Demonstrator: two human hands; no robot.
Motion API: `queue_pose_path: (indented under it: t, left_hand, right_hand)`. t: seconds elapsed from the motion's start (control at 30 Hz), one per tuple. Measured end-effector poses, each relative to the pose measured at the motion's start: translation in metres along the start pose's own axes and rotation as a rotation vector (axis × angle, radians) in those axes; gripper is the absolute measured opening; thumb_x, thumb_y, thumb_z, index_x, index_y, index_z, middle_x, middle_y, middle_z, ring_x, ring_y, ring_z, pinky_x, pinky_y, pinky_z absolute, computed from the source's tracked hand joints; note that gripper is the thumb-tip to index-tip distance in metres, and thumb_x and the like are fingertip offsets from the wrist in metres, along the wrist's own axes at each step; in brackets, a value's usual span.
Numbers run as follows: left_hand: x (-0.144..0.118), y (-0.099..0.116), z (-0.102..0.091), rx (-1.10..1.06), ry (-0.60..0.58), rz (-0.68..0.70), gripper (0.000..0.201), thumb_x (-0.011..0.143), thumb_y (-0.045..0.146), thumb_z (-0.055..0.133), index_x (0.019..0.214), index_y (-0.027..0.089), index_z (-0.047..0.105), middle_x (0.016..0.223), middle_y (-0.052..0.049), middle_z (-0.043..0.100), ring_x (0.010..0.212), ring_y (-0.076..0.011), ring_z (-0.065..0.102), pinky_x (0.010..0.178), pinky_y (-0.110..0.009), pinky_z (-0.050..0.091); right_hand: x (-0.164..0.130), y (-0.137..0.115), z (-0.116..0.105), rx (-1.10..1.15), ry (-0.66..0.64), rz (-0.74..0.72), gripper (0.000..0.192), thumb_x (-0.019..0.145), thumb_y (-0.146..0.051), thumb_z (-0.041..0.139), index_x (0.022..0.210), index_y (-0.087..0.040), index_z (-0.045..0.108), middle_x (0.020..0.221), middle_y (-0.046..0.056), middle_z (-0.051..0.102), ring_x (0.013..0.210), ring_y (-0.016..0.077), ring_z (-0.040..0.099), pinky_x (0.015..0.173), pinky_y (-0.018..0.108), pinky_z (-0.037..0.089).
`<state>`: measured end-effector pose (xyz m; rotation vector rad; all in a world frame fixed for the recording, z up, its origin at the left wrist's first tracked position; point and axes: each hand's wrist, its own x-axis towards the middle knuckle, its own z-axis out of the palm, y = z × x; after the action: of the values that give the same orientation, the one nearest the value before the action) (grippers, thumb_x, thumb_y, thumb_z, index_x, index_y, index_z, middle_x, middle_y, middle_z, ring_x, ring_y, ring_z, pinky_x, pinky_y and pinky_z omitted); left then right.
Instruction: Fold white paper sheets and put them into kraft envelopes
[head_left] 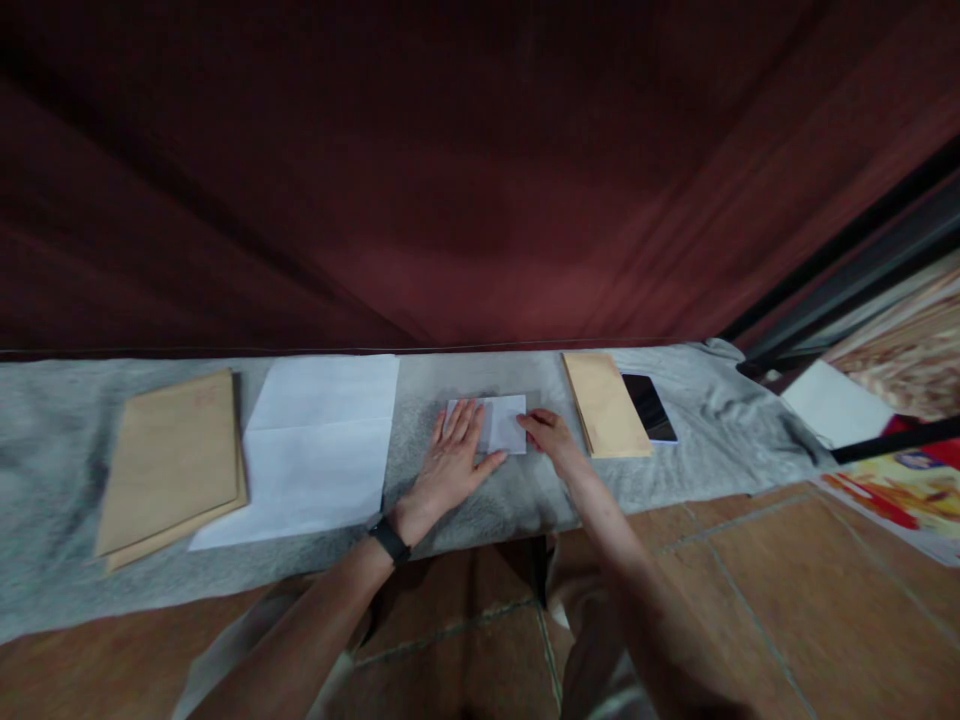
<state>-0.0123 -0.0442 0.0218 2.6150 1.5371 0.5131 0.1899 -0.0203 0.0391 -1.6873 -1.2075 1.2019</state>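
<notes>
A small folded white paper (pixel 504 423) lies on the grey cloth-covered table (pixel 450 500) in front of me. My left hand (pixel 452 462) rests flat on the paper's left half, fingers spread and pressing down. My right hand (pixel 550 436) touches the paper's right edge with its fingertips, fingers curled. Neither hand lifts the paper. A black band sits on my left wrist.
A stack of white sheets (pixel 315 445) lies to the left, with brown envelopes (pixel 174 465) beyond it. To the right lie more brown envelopes (pixel 604 405) and a dark phone (pixel 649 406). A dark red curtain (pixel 480 170) hangs behind the table. Tiled floor shows below.
</notes>
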Motion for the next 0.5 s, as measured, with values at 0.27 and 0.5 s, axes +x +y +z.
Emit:
queue_pose_path:
  t: [0.27,0.5]
  left_hand:
    - [0.003,0.012,-0.03,-0.367,0.179,-0.165,0.041,0.101,0.03,0.04,0.131,0.018,0.065,0.131,-0.013,0.07,0.122,-0.0296,0.062,0.108,-0.047,0.046]
    - [0.014,0.007,-0.026,-1.456,0.411,-0.682,0.044,0.087,0.056,0.064,0.106,0.017,0.069,0.096,-0.008,0.077,0.08,-0.0217,0.071,0.072,-0.034,0.057]
  right_hand:
    - [-0.02,-0.019,0.02,0.498,-0.122,-0.125,0.04,0.08,-0.061,0.067,0.078,-0.021,0.064,0.07,-0.001,0.066,0.06,0.0118,0.057,0.058,0.023,0.047]
    - [-0.018,-0.004,0.034,0.607,-0.108,0.1,0.026,0.084,-0.043,0.07,0.099,-0.021,0.069,0.093,0.003,0.076,0.08,0.0172,0.071,0.068,0.025,0.057]
